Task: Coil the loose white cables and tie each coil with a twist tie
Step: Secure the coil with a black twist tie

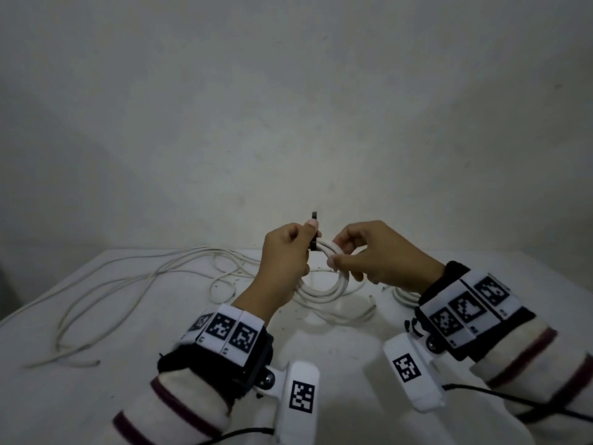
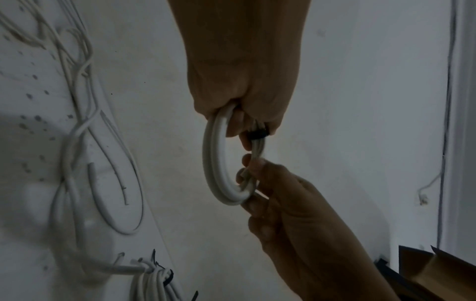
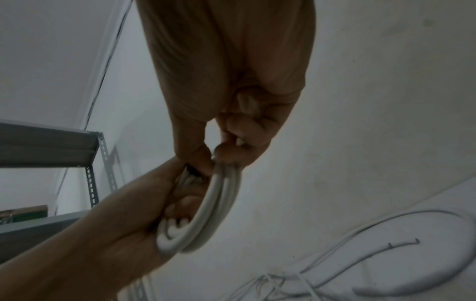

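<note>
White worktop (image 1: 134, 396) has loose cables (image 1: 106, 293) sprawled over its left side. Both hands hold a small cable coil (image 2: 219, 163) up above it, in the middle. Left hand (image 1: 284, 255) has its grip clamped on the coil and a black twist tie (image 1: 313, 231), I think wrapped round it. Right hand (image 1: 378, 255) pinches the coil's other side.

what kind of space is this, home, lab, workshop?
Likely a plain storeroom or workshop corner, though that's a guess: bare scuffed wall, white table strewn with loose white cables, and a grey slotted-angle metal shelf beside it.
</note>
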